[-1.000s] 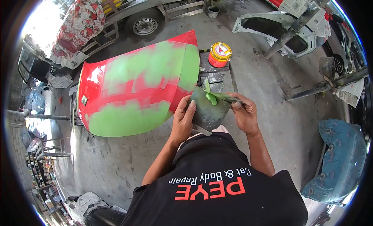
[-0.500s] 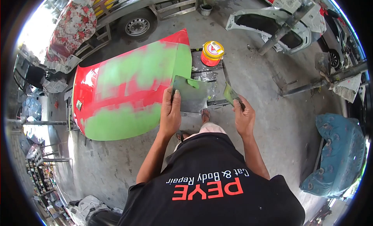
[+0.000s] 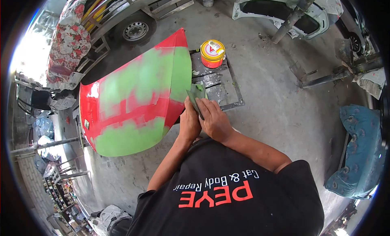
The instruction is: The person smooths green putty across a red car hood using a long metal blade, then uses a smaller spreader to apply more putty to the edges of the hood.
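Note:
My left hand (image 3: 189, 121) is closed on a dark flat plate with green filler on it (image 3: 197, 91), seen nearly edge-on. Against it, from the right, my right hand (image 3: 216, 121) holds a thin spreader, mostly hidden by the fingers. Both hands are close together in front of my chest. Left of them lies a red car hood (image 3: 142, 110) with large patches of green filler. A red and yellow can (image 3: 212, 53) stands beyond the hands on a dark, stained stand (image 3: 221, 87).
A truck wheel (image 3: 136, 30) and metal rails are at the upper left. A white car door panel (image 3: 280, 14) and metal posts (image 3: 296, 17) stand at the upper right. A blue cloth-covered piece (image 3: 357, 152) is at the right, cluttered shelves (image 3: 61, 195) at the lower left.
Both hands have come together; the right hand has moved left to the plate. The plate has turned from face-on to nearly edge-on. The whole view has shifted slightly.

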### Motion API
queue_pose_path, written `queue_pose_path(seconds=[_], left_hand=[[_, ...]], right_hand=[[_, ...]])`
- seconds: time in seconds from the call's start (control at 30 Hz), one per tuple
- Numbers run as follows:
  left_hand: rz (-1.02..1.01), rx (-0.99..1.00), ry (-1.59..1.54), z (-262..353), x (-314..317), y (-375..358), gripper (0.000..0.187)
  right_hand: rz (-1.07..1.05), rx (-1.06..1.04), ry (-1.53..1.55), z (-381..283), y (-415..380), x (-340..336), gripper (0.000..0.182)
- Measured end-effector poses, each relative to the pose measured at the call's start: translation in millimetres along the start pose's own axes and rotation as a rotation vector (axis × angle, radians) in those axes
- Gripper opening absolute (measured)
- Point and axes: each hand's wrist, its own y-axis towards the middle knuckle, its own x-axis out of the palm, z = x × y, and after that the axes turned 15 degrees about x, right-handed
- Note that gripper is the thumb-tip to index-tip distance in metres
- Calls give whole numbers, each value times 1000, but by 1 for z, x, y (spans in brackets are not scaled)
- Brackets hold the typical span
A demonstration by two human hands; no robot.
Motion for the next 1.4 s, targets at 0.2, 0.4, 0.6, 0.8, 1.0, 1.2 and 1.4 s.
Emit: queue_pose_path(seconds=[0.2, 0.4, 0.6, 0.8, 1.0, 1.2, 1.4], left_hand=[[58, -80, 81, 5, 23, 33, 45], [102, -176, 206, -7, 36, 51, 38], [580, -555, -718, -19, 24, 53, 35], [348, -481, -665, -8, 43, 71, 67], [326, -343, -1351, -35, 53, 72, 76], [89, -5, -795, -1, 46, 80, 76], [-46, -60, -1226, -5, 24, 73, 102]], right_hand=[[-166, 350, 122, 83, 36, 31, 42], [-218, 402, 379, 101, 54, 29, 30], [-369, 566, 518, 119, 62, 8, 28], [-319, 363, 856, 88, 66, -23, 35], [-178, -39, 647, 71, 57, -42, 69], [-8, 125, 440, 56, 54, -42, 62], [181, 459, 407, 42, 50, -29, 38]])
